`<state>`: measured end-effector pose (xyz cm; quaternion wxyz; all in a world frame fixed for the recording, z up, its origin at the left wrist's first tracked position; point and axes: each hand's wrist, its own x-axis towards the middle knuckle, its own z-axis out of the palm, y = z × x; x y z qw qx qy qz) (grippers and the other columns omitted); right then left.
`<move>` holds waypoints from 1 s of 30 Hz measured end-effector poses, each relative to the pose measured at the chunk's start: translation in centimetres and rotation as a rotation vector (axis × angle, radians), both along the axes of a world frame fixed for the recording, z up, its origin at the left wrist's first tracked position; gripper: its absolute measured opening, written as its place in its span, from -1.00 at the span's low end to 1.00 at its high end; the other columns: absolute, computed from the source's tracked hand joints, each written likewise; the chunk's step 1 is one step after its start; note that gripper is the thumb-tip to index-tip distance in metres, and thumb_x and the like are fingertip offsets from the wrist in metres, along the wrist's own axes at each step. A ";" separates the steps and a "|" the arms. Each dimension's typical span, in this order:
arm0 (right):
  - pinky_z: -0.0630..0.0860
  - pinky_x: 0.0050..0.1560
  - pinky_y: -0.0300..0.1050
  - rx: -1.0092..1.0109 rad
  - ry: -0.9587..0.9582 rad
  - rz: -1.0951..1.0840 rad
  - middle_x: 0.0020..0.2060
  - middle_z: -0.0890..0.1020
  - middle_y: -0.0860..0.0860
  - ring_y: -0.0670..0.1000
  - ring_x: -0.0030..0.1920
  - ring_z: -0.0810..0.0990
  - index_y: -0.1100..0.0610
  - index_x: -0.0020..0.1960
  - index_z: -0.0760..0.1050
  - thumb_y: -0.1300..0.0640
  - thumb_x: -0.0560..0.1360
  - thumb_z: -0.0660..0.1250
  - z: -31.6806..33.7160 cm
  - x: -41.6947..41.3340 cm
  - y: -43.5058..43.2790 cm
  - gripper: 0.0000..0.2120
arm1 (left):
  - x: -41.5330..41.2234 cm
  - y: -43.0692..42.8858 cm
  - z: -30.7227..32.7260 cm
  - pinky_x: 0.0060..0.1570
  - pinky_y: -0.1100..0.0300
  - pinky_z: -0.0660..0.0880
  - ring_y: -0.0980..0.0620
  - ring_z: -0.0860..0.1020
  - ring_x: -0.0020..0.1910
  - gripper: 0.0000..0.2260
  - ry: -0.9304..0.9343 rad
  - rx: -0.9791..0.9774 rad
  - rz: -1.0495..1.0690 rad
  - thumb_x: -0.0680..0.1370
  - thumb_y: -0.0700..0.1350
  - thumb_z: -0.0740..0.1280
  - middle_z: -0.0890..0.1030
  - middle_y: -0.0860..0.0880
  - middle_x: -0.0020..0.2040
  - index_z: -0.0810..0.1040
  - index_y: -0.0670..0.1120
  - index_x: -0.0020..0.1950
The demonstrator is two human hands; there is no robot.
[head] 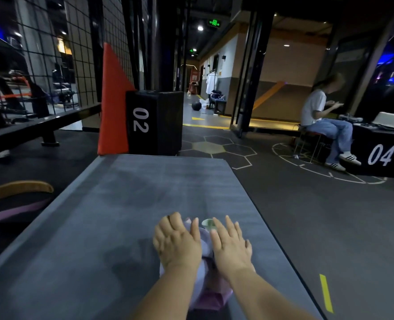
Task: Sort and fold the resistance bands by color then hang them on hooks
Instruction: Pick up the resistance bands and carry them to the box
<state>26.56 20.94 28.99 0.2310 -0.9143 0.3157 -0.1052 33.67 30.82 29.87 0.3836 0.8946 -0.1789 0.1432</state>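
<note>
Pressing both palms flat, a person smoothed a stack of resistance bands on a grey mat on a gym floor. The left hand and right hand lay side by side at 6 o'clock of the view. Their fingers were straight and spread, gripping nothing; the push looked meant to flatten a fold so it would hold.

A lilac band sat under the palms, a pink band showed nearer the wrists, and a green band peeped out at the fingertips (colours seemingly not yet separated). An orange band and a purple band lay off the mat at 9 o'clock.

At 12 o'clock stood a black box marked 02 and an orange pad; a seated person was at 2 o'clock. No hooks were visible, though the wire grid at 10 o'clock seemed a likely place for them.
</note>
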 end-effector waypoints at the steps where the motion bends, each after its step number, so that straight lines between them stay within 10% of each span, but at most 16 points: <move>1: -0.17 0.51 0.13 0.016 0.013 0.014 0.55 -0.13 -0.21 -0.09 0.54 -0.24 -0.32 0.49 0.03 -0.19 0.63 -0.16 -0.2 0.0 0.0 -0.57 | 0.1 -0.3 -0.2 -0.05 -0.05 0.49 -0.23 0.53 -0.07 -0.61 -0.010 0.013 -0.020 0.45 0.19 0.13 0.56 -0.17 -0.03 0.47 -0.10 0.00; 4: -0.20 0.52 0.13 0.046 0.038 0.019 0.55 -0.15 -0.22 -0.10 0.54 -0.25 -0.33 0.49 0.00 -0.18 0.63 -0.18 -0.7 0.2 -0.4 -0.57 | 0.2 -0.8 -0.8 0.43 -0.12 0.03 -0.18 0.17 0.49 -0.50 0.015 0.189 -0.112 0.58 0.19 -0.03 0.30 -0.06 0.50 0.34 0.02 0.44; 7: -0.24 0.51 0.13 0.067 0.064 0.023 0.55 -0.15 -0.21 -0.09 0.54 -0.25 -0.31 0.50 -0.01 -0.16 0.63 -0.18 -0.7 0.1 -0.6 -0.56 | 0.8 -1.2 -2.0 0.44 -0.09 -0.37 -0.07 -0.34 0.52 -0.51 0.177 0.377 -0.170 0.64 0.18 -0.15 -0.17 0.08 0.58 -0.08 0.13 0.57; 30: -0.22 0.46 0.32 -0.051 0.248 0.057 0.55 -0.04 -0.16 0.04 0.54 -0.14 -0.30 0.48 0.06 -0.27 0.60 -0.19 -4.2 2.2 -2.0 -0.54 | 1.8 -1.5 -5.6 0.41 -0.25 -0.34 -0.12 -0.29 0.53 -0.46 0.307 0.615 -0.154 0.60 0.26 -0.23 -0.14 0.10 0.58 -0.14 0.14 0.56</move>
